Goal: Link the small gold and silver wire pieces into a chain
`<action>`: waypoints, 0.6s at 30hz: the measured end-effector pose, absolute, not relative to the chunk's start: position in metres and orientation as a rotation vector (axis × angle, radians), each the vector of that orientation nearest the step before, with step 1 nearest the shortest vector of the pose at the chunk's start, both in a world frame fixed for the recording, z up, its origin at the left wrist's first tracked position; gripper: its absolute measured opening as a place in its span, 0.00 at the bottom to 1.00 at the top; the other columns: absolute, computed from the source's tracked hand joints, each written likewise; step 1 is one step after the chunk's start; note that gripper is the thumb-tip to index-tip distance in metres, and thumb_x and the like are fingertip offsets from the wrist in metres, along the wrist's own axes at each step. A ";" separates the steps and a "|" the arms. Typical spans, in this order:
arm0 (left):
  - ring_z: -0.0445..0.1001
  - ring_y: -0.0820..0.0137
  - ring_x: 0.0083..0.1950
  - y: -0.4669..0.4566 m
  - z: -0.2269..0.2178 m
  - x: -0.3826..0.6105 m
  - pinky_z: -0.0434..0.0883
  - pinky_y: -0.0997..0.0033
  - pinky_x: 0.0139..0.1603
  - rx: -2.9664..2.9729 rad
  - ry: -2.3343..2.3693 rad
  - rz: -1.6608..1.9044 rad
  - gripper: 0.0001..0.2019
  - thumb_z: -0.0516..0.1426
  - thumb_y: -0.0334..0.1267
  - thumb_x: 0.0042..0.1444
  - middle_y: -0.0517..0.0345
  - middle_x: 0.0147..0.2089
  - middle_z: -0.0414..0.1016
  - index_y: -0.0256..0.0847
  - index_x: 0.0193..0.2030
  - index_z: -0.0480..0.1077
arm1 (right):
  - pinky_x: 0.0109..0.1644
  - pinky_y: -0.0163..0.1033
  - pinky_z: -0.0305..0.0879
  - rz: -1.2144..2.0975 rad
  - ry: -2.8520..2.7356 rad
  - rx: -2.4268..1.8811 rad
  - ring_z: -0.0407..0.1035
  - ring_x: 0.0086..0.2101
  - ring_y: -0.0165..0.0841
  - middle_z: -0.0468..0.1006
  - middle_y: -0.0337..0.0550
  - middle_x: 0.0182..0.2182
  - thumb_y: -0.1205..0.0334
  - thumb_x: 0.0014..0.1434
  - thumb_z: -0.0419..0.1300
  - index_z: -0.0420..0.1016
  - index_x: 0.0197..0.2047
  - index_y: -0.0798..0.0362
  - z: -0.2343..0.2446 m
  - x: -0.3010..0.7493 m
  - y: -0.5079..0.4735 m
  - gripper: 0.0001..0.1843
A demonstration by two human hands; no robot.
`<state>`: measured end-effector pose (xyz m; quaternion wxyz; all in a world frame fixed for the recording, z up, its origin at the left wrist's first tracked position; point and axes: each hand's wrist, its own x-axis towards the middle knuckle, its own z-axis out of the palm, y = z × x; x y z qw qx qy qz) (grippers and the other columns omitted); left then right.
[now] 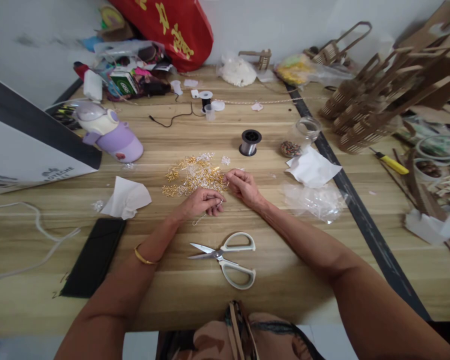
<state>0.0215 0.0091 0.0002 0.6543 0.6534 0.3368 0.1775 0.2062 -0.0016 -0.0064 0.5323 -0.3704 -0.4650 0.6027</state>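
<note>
My left hand (206, 201) is closed in a pinch on a thin silver chain (199, 220), whose loose end hangs below the fingers onto the table. Just to its right, my right hand (243, 186) pinches something small at the edge of a pile of gold and silver jewellery findings (195, 175); the piece is too small to name. The two hands are close but apart. Nearer my body lie scissors (218, 255) with pale handles, their blades spread and pointing left.
Beyond the pile stands a wire spool (250, 144). A glass jar of beads (303, 131), white paper (313, 167) and plastic bags (317, 201) lie right. On the left are a purple bottle (122, 142), crumpled paper (127, 199) and a black phone-like slab (93, 257). Woven baskets (363, 117) crowd the far right.
</note>
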 end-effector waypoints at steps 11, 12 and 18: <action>0.75 0.74 0.25 0.009 0.004 0.022 0.71 0.77 0.25 1.452 0.763 0.369 0.13 0.62 0.41 0.52 0.48 0.31 0.80 0.31 0.36 0.70 | 0.16 0.30 0.35 1.492 -1.021 -0.844 0.41 0.14 0.19 0.49 0.25 0.14 0.47 0.53 0.64 0.69 0.29 0.55 -0.002 0.207 -0.003 0.18; 0.75 0.74 0.25 0.009 0.004 0.022 0.71 0.77 0.25 1.445 0.759 0.364 0.13 0.62 0.41 0.51 0.48 0.31 0.80 0.31 0.36 0.69 | 0.16 0.30 0.35 1.490 -1.017 -0.842 0.41 0.14 0.19 0.49 0.25 0.14 0.48 0.53 0.63 0.69 0.29 0.55 -0.002 0.207 -0.003 0.18; 0.75 0.73 0.24 0.009 0.005 0.022 0.71 0.76 0.25 1.429 0.754 0.367 0.14 0.63 0.42 0.50 0.49 0.30 0.79 0.32 0.34 0.66 | 0.16 0.30 0.35 1.499 -1.017 -0.809 0.41 0.14 0.19 0.49 0.25 0.13 0.50 0.55 0.63 0.69 0.30 0.55 -0.004 0.207 -0.002 0.16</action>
